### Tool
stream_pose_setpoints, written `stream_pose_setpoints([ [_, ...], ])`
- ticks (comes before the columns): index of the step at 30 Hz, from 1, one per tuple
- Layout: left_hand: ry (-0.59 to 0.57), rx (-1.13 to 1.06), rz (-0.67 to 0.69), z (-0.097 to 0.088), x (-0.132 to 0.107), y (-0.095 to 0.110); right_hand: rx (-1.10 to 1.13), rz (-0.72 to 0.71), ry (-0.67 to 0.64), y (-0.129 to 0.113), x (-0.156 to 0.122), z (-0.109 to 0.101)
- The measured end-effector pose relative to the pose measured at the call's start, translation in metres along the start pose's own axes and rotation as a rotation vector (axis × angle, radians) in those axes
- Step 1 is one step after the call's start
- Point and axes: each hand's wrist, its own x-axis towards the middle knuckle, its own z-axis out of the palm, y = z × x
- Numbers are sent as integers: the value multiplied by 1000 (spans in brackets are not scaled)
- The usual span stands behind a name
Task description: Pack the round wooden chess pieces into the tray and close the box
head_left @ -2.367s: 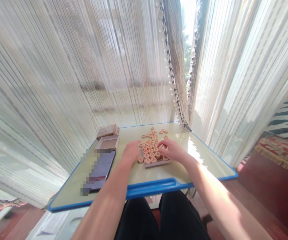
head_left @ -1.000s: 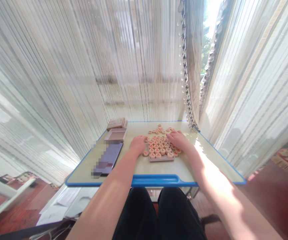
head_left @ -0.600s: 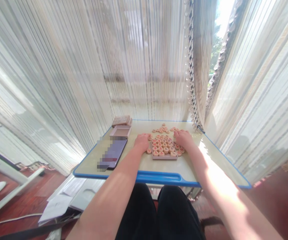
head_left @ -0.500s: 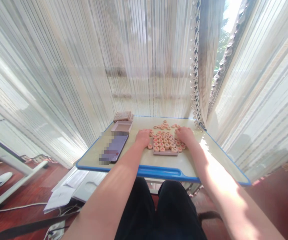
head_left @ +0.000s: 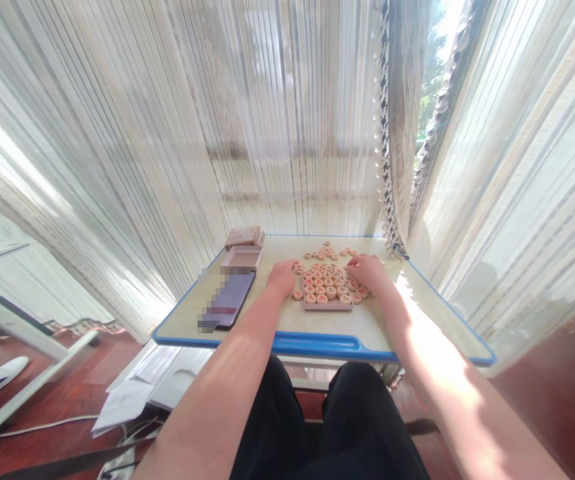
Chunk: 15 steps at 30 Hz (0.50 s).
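Round wooden chess pieces (head_left: 324, 285) with red marks fill a shallow box tray (head_left: 328, 306) on a small blue-edged table (head_left: 312, 345). More loose pieces (head_left: 328, 253) lie behind the tray. My left hand (head_left: 282, 277) rests at the tray's left edge with its fingers curled down among the pieces. At the tray's right side my right hand (head_left: 367, 270) lies over the pieces, fingers bent onto them. What either hand grips is too small to tell.
A dark phone (head_left: 230, 307) lies on the table's left part, with an empty box lid (head_left: 241, 258) and a folded board (head_left: 243, 236) behind it. Sheer curtains (head_left: 167, 133) close in on all sides. Papers (head_left: 127, 393) lie on the red floor at left.
The view has swung to the right and tilted. My right hand slid from the tray's near right corner toward its far right side. My left hand stays at the tray's left edge.
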Motion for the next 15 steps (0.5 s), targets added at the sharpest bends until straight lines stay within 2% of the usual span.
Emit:
stream_pose_setpoints([
  [4,64,-79,45,-6,-3,6,19,-17,-18,-2,0,-1],
  [8,60,-146,162,-17,-14,19,19,-31,-57,-6,2,-2],
  [12,-64,-103,367,-27,-28,32,26,-12,-82,-8,1,-4],
  [15,-170,-56,381,-29,-33,36,57,0,-95,-8,0,-5],
])
